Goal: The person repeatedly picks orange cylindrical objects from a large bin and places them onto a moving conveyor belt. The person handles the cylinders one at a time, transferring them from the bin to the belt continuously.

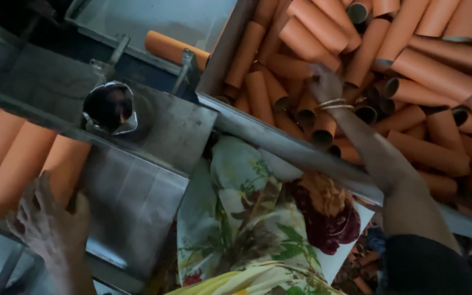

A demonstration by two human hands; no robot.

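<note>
My left hand [47,224]: it lies low at the left, fingers spread and loosely bent over the near end of an orange tube [64,169]. It rests on the tube without closing round it.

My right hand [323,82]: I have it stretched out across the rim of the metal bin [247,128] and down among the tubes. The fingertips are buried in the pile, so I cannot tell whether they have closed on one. Two thin bangles [334,104] sit on my wrist.

Row of tubes at the left [6,158]: orange cardboard tubes lie side by side in a slanting metal trough, and the one under my left hand is the nearest to the steel plate.

Pile in the bin [432,76]: many more orange tubes lie heaped every way, some showing dark open ends.

Machine: a grey steel plate [137,202] lies just right of my left hand, and above it is a round dark opening with a bent shiny collar [110,106].

Single tube [173,49]: it lies alone on brackets behind the opening, beside the bin's corner.

Cloth [263,218]: flowered fabric covers my lap, between the two arms.
</note>
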